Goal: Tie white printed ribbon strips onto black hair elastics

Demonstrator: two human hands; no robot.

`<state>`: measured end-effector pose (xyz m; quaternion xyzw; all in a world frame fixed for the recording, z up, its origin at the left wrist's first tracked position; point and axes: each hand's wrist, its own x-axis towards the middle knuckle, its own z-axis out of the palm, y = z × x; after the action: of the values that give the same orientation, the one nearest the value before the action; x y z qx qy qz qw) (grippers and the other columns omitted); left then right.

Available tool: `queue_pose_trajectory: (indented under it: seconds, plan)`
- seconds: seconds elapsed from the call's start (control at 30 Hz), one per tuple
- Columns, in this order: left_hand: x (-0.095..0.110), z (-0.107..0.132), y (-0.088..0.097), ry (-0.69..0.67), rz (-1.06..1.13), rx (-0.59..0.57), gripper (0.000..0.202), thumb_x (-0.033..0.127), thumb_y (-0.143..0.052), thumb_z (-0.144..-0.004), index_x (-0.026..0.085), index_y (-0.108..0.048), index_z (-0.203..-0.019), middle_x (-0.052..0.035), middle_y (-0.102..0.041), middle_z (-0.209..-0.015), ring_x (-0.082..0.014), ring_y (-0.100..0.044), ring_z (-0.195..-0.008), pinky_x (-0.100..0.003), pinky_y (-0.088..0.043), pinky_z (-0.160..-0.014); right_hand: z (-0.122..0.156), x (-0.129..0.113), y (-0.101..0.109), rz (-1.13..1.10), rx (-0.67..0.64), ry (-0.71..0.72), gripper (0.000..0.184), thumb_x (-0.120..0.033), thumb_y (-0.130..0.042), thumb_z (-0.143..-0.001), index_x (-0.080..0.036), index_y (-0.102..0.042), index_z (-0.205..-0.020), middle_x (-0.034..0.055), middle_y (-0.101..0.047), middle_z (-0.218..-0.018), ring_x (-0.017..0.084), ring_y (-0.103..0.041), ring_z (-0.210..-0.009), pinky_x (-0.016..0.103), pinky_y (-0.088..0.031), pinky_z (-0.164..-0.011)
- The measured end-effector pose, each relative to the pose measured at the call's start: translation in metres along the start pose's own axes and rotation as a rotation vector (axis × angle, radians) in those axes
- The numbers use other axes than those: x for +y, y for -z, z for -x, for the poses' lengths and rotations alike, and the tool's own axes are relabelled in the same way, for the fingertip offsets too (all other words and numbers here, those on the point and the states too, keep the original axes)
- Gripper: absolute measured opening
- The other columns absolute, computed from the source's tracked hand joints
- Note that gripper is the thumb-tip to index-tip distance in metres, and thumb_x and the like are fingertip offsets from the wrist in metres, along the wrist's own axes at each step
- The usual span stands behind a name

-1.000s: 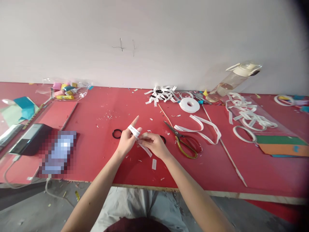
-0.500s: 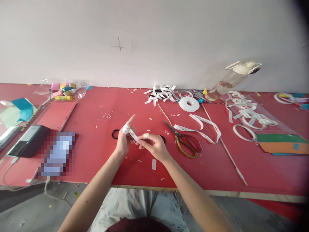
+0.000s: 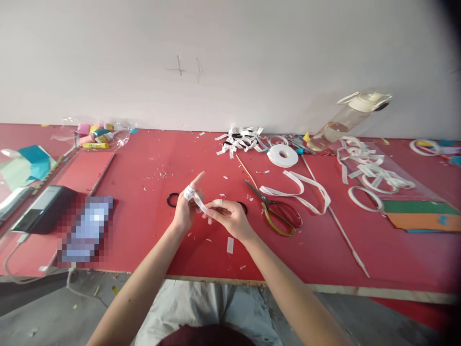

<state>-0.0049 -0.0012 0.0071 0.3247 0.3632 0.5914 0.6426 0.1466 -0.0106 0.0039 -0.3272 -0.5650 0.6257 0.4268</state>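
Red table (image 3: 151,250), littered with scraps. Left hand (image 3: 185,211), finger up as a former, ribbon (image 3: 194,198) looped round it; right hand (image 3: 230,218) pinching the tail taut. Beyond: hair tie (image 3: 173,199), scissors (image 3: 277,211), tape roll (image 3: 283,155).

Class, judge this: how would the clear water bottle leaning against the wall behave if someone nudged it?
The water bottle stands tilted against the wall, so a nudge would probably slide or topple it. Its round body may then roll. It looks mostly empty, so likely light.
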Motion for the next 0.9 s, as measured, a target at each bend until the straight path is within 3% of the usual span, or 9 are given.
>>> queue_pose_trajectory:
  seconds: [0.2,0.47,0.6,0.7,0.8,0.9]
  plan:
    - [0.0,0.002,0.0,0.017,-0.172,-0.029,0.068,0.052,-0.062,-0.088,0.016,-0.052,-0.144,0.0077,-0.035,-0.058,-0.0058,-0.028,-0.047,-0.02,-0.023,-0.043,0.0,-0.002,0.003,-0.062,0.076,0.034,0.02,-0.037,-0.073,-0.084,-0.018,-0.071,-0.089,0.0017,-0.072,-0.073,0.01,-0.062,-0.057,0.025,-0.056,-0.062]
    - [-0.001,0.008,-0.006,0.0,-0.246,-0.069,0.072,0.05,-0.063,-0.089,0.019,-0.042,-0.151,0.0096,-0.032,-0.057,-0.0054,-0.027,-0.042,-0.018,-0.03,-0.037,0.003,0.003,-0.01,0.19,0.014,0.113,0.023,-0.037,-0.064,-0.092,-0.018,-0.075,-0.099,0.0043,-0.071,-0.08,0.014,-0.066,-0.069,0.028,-0.056,-0.073]
    - [-0.005,0.006,-0.006,-0.05,-0.18,-0.003,0.067,0.048,-0.065,-0.088,0.016,-0.05,-0.145,0.0092,-0.027,-0.057,-0.0052,-0.02,-0.046,-0.018,-0.022,-0.039,0.003,0.003,-0.013,0.262,-0.112,0.155,0.028,-0.04,-0.061,-0.093,-0.017,-0.072,-0.105,0.0054,-0.068,-0.091,0.015,-0.064,-0.082,0.028,-0.054,-0.08]
    - [-0.007,0.005,-0.006,-0.07,-0.12,0.001,0.064,0.047,-0.065,-0.088,0.014,-0.054,-0.142,0.0096,-0.023,-0.056,-0.0062,-0.017,-0.049,-0.019,-0.02,-0.043,0.003,0.004,-0.013,0.241,-0.313,0.036,0.045,-0.046,-0.064,-0.091,-0.017,-0.063,-0.124,0.0021,-0.065,-0.082,0.013,-0.059,-0.073,0.024,-0.051,-0.068]
    - [-0.008,0.005,-0.007,-0.071,-0.079,-0.007,0.059,0.045,-0.064,-0.087,0.013,-0.059,-0.136,0.0093,-0.024,-0.055,-0.0071,-0.018,-0.05,-0.02,-0.02,-0.046,0.003,0.005,-0.012,0.212,-0.466,-0.077,0.069,-0.051,-0.067,-0.088,-0.018,-0.045,-0.145,-0.0011,-0.064,-0.075,0.01,-0.053,-0.061,0.02,-0.045,-0.057]
    - [-0.007,0.006,-0.008,-0.028,0.01,-0.023,0.05,0.046,-0.065,-0.086,0.012,-0.067,-0.123,0.0089,-0.024,-0.054,-0.0074,-0.018,-0.049,-0.021,-0.02,-0.044,0.002,0.006,-0.01,0.112,-0.426,-0.085,0.071,-0.055,-0.062,-0.09,-0.017,-0.044,-0.147,0.0004,-0.066,-0.074,0.009,-0.052,-0.057,0.021,-0.046,-0.058]
